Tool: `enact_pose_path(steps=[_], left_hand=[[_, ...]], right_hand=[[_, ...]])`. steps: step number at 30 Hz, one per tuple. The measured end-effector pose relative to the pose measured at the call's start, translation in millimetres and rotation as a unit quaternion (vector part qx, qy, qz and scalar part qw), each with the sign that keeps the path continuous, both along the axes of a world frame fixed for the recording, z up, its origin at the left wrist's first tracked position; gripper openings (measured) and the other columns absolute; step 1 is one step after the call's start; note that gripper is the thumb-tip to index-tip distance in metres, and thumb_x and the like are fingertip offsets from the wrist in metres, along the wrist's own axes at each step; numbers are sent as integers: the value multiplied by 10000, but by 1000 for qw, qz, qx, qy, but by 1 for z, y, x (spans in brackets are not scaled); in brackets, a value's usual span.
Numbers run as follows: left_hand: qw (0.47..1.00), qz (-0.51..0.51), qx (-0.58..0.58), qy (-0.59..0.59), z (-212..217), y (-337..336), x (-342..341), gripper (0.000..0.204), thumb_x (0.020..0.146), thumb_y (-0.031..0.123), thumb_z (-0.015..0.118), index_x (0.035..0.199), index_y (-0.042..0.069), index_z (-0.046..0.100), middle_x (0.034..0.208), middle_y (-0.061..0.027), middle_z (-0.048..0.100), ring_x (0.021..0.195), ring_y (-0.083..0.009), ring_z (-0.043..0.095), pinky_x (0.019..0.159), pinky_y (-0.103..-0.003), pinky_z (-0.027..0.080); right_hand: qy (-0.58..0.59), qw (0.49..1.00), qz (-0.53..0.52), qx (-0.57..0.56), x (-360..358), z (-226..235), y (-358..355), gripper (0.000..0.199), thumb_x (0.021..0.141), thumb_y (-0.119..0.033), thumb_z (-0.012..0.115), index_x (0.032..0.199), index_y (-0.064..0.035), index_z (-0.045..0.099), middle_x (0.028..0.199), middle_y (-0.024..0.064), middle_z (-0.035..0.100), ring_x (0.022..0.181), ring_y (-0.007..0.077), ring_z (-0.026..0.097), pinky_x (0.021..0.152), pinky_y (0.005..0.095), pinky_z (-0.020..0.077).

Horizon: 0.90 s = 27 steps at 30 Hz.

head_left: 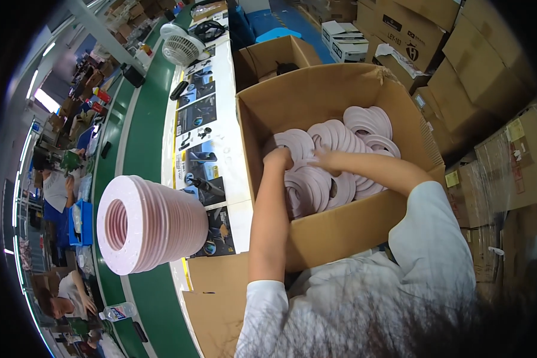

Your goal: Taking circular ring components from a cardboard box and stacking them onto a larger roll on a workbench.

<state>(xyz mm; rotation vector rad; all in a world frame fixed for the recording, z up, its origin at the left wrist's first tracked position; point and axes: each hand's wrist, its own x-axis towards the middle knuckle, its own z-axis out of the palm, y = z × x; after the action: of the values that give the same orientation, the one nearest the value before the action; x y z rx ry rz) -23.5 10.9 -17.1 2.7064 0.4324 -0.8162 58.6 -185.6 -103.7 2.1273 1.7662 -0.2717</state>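
Both my arms reach into a large open cardboard box (340,230) holding many flat, pale pink rings (340,137) that look like foam. At the box's left side, my left hand (278,157) touches the rings; its fingers are mostly hidden among them. My right hand (328,161) is over the rings in the middle, its fingers pointing left toward my left hand and smeared by motion. Some rings lean in overlapping rows, others lie flatter. To the left of the box, a tall stack of the same rings (152,224) stands on the workbench.
A white bench strip (235,179) with printed sheets runs beside a green conveyor belt (146,131). A white fan (182,46) and a clear bottle (118,311) stand along it. Stacked cartons (489,95) crowd the right; another open box (280,51) lies beyond mine. People sit across the belt.
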Motion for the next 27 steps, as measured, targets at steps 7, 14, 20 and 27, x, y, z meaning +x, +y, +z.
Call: enact_pose_path(steps=[7,14,20,27], left_hand=[[997,20,19,-72,14,3,-10,303,736,169,620,996,27,685,1051,-180,652,998,-296,634,829,-390,519],[997,54,20,-51,22,8,-16,312,772,184,580,1039,54,678,1119,-149,637,1044,-290,614,865,-378,504],[996,56,9,-64,31,1,-15,316,785,193,582,1062,73,675,1152,-134,630,1070,-286,607,882,-373,498],[991,66,-1,-116,27,5,-12,341,785,255,588,1050,57,672,1117,-152,639,1034,-305,617,865,-385,504]], right_hand=[[35,900,425,87,-35,-61,74,536,761,-261,638,1280,-306,514,1287,-1,525,1259,287,411,1034,520,330],[12,853,518,-68,-71,-52,106,413,694,-264,702,1096,-227,615,1042,-18,635,1077,246,564,1002,528,342],[32,859,509,-40,-66,-47,95,322,652,-274,741,940,-161,654,873,33,653,958,254,613,970,483,393],[36,898,401,-177,-64,-11,66,223,675,-234,685,849,-95,677,963,62,639,978,257,594,876,413,436]])
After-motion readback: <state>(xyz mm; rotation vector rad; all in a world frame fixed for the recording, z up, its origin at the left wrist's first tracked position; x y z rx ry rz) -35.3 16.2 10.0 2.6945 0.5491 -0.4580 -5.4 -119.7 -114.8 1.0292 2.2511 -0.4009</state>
